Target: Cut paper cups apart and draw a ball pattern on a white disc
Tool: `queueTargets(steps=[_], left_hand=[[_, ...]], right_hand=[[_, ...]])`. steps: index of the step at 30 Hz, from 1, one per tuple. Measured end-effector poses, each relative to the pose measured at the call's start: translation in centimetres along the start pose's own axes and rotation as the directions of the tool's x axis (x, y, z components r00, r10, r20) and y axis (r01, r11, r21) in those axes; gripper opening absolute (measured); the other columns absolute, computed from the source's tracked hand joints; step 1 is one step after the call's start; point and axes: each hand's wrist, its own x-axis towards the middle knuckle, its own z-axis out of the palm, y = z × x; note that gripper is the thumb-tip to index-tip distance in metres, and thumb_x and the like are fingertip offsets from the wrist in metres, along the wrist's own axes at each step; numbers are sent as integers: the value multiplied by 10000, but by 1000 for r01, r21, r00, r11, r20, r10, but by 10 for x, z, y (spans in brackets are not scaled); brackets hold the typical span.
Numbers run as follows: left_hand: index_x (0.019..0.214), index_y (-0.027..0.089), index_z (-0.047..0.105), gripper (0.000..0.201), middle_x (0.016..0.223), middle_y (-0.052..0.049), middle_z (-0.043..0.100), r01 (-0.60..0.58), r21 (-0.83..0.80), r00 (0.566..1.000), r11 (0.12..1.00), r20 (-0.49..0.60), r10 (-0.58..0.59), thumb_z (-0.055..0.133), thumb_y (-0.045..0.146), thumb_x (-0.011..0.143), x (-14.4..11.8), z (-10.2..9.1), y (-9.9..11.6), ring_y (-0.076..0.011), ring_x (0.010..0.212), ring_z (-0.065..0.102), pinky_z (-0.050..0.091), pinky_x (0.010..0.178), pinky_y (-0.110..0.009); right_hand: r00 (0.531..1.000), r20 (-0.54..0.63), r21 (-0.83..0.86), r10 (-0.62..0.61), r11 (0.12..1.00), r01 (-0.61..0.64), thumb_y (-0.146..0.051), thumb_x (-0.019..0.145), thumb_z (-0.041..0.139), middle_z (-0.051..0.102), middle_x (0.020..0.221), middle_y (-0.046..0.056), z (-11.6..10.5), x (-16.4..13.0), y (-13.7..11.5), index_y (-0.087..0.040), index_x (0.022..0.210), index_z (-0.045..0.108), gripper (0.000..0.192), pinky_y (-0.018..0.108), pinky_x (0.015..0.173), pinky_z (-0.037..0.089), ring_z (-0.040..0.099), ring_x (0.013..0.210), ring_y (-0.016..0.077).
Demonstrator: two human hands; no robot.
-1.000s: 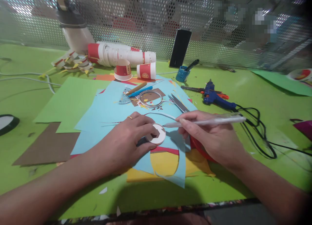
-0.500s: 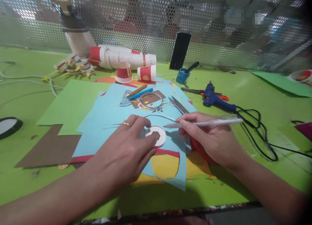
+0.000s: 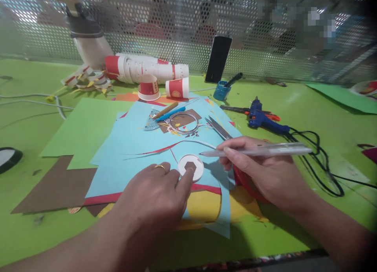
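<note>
My left hand [image 3: 165, 189] rests low over the papers, its index finger stretched out with the tip on a small brown paper hexagon [image 3: 190, 166]. That hexagon lies on a round white disc [image 3: 183, 161], which sits on light blue paper [image 3: 118, 173]. In my right hand [image 3: 253, 158] is a clear-barrelled pen [image 3: 277, 149], its tip pointing left just above the disc's upper right edge. Scissors [image 3: 218, 127] lie beneath the right hand, blades showing beyond it and a red handle partly covered. A thin red and white paper strip [image 3: 165, 148] curves behind the disc.
Behind lie a tape ring [image 3: 184, 122], a blue pen [image 3: 173, 113] and a protractor [image 3: 151, 122]. Paper cups [image 3: 149, 87] and a phone [image 3: 218, 59] stand farther back. A blue glue gun [image 3: 265, 120] with a black cord lies right. Green paper [image 3: 76, 126] is left.
My left hand has shifted down from around the disc, leaving its index fingertip on the hexagon. The disc shows more fully. The pen remains in my right hand, its barrel slightly lower.
</note>
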Motion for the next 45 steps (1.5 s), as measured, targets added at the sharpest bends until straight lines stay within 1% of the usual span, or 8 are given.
queueTargets(steps=[4,10,14,18,30,33,38,45], left_hand=[[1219,34,553,474,594,-39,604,-10,0,998,1000,54,10,517,46,746,-2,-2,4,-243,492,551,415,415,-366],[1201,50,575,414,585,-34,591,5,32,999,999,47,-7,566,128,794,-3,1,5,-237,474,552,409,398,-357],[1184,69,599,390,577,-32,602,14,28,999,999,45,-16,579,158,805,0,1,7,-214,456,547,400,401,-337],[1164,79,611,373,551,-27,596,24,41,999,999,21,-25,586,175,805,0,0,7,-207,444,540,378,400,-327],[1202,100,567,362,554,-19,605,44,-52,998,998,50,-41,510,202,859,0,2,1,-231,464,581,341,405,-315],[1181,136,580,319,598,-28,637,89,-141,996,986,19,-88,454,226,902,1,2,-3,-229,502,611,389,451,-314],[1185,223,579,293,660,-15,676,215,-249,976,944,96,-196,435,255,931,5,2,-7,-234,598,660,438,534,-317],[1161,181,574,273,636,-15,634,166,-208,986,964,70,-154,437,223,929,2,3,-3,-241,555,620,410,506,-335]], right_hand=[[995,92,-55,48,998,-43,-387,906,590,690,792,6,-7,2,-12,-282,1002,666,162,236,458,468,618,625,154],[995,91,-102,-41,994,50,-280,887,577,630,692,5,-1,19,-30,-237,819,635,100,243,466,459,552,574,148],[993,87,-64,-78,994,83,-275,914,550,592,735,6,10,22,-22,-215,722,608,210,230,539,481,536,621,129],[992,97,5,-83,997,83,-306,941,545,572,762,-2,15,22,-12,-213,731,610,239,221,589,489,544,653,115],[996,57,68,-75,995,72,-329,921,587,595,735,-8,6,24,-3,-202,777,629,197,242,614,495,563,648,115],[994,78,94,-80,993,72,-335,916,591,596,729,-13,4,25,0,-201,805,625,177,240,606,498,569,642,114],[991,95,90,-92,993,83,-310,914,590,591,743,-12,4,24,0,-200,804,625,159,230,601,500,569,641,108],[990,95,93,-102,991,93,-294,914,591,591,761,-4,6,21,-1,-202,779,635,169,229,607,506,573,654,113]])
